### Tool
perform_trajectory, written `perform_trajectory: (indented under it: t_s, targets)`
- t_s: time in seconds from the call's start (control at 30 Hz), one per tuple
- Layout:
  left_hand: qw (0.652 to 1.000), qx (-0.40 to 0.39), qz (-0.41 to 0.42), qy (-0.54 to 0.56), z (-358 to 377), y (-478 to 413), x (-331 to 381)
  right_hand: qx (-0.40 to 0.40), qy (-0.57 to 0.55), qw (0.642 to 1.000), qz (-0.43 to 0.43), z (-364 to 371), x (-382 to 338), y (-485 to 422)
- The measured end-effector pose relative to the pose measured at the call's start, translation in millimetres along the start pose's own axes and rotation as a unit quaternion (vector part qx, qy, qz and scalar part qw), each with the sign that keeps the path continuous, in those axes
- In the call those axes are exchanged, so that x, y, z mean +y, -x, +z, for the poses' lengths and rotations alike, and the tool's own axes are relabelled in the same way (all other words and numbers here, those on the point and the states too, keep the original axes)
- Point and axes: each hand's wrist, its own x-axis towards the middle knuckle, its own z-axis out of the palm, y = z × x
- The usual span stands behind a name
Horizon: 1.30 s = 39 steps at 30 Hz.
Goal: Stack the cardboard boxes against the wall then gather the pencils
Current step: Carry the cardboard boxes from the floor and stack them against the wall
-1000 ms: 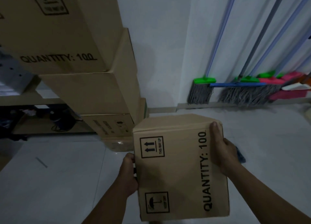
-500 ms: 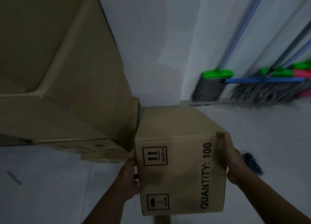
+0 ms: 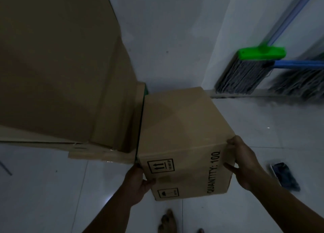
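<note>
While hands [image 3: 138, 182] [image 3: 245, 162] grip, smooth cuboid cardboard box [image 3: 182, 127]

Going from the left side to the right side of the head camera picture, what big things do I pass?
tall stack of cardboard boxes → cardboard box marked QUANTITY: 100 → green-headed broom → dark flat thing on the floor

A: Pretty dim where you are. Plain white wall [image 3: 166, 31], glossy pale tiled floor [image 3: 43, 189].
B: Yep, and you've got brooms [image 3: 243, 76] leaning on the wall to your right, one green-headed.
</note>
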Motion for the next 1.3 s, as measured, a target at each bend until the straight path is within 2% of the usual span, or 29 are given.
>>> perform_trajectory:
  t_s: [0.2,0.33,0.47,0.63,0.93,1.07,1.13,1.3]
  targets:
    - [0.996,0.065,0.052,-0.030,-3.4,-41.5,4.0,0.014,-0.046,0.997,-0.066,9.3,31.3,-14.4]
    - [0.992,0.103,0.032,0.070,-3.4,-54.8,11.5,0.019,-0.074,0.996,-0.045,24.5,39.9,-17.7]
    - [0.987,0.088,0.036,0.128,1.2,-46.5,19.9,0.052,-0.062,0.996,-0.039,42.7,39.0,-17.4]
    - [0.996,0.030,0.027,0.079,-3.3,-38.8,18.3,0.069,-0.063,0.995,-0.036,48.6,41.7,-15.0]
    - [0.996,0.039,-0.003,0.086,-14.8,-45.1,17.0,0.042,-0.058,0.996,-0.055,38.4,69.0,-16.3]
    - [0.996,0.048,0.016,0.071,-18.7,-52.4,10.7,0.065,0.013,0.996,-0.057,43.8,90.3,-18.0]
    - [0.995,0.069,0.044,0.057,-19.8,-55.6,0.0,0.072,0.045,0.995,-0.053,49.4,99.7,-16.7]
    - [0.977,0.196,0.075,-0.025,-12.0,-68.2,-21.2,0.082,0.057,0.995,0.014,56.5,113.8,-23.0]
